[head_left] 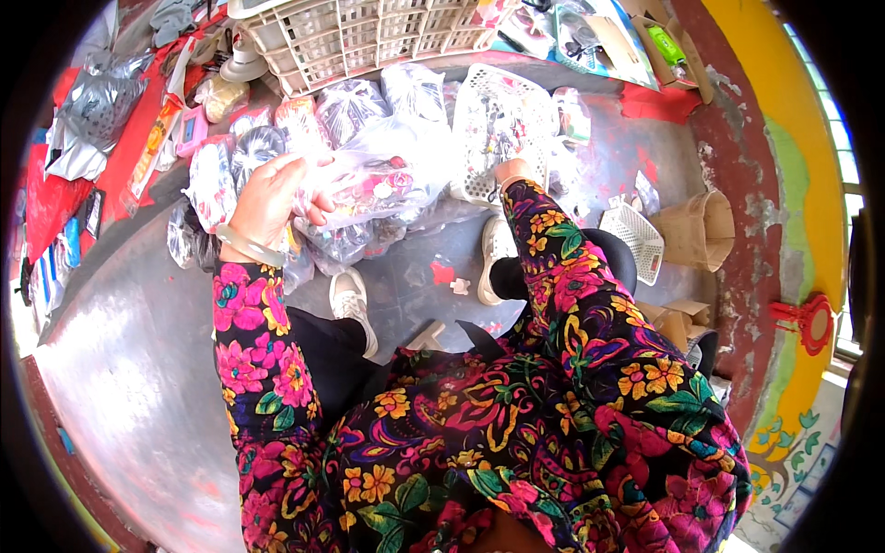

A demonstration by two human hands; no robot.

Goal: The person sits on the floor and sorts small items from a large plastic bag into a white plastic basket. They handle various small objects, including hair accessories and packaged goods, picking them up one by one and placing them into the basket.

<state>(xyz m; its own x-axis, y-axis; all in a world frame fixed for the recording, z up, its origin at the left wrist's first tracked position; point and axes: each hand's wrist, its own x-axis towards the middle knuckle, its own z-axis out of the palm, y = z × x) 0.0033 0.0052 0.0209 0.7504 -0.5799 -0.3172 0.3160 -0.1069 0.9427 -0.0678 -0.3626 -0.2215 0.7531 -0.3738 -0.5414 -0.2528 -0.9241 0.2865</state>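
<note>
My left hand (277, 195) pinches the edge of a clear plastic bag (387, 175), which bulges with small red and dark items. A pale bangle sits on that wrist. My right hand (513, 171) reaches down into a white perforated plastic basket (470, 184) holding small dark and red pieces. Only the back of this hand near the wrist shows, and its fingers are hidden. Beneath and behind the clear bag lie several more filled plastic bags (355, 111), some with dark contents.
A large beige slatted crate (359, 41) stands beyond the bags. Right of my legs are a smaller white basket (634, 240) and an open cardboard box (705, 230). A box with a green package (666, 44) sits far right. Red sheets and bagged goods (97, 101) lie at left.
</note>
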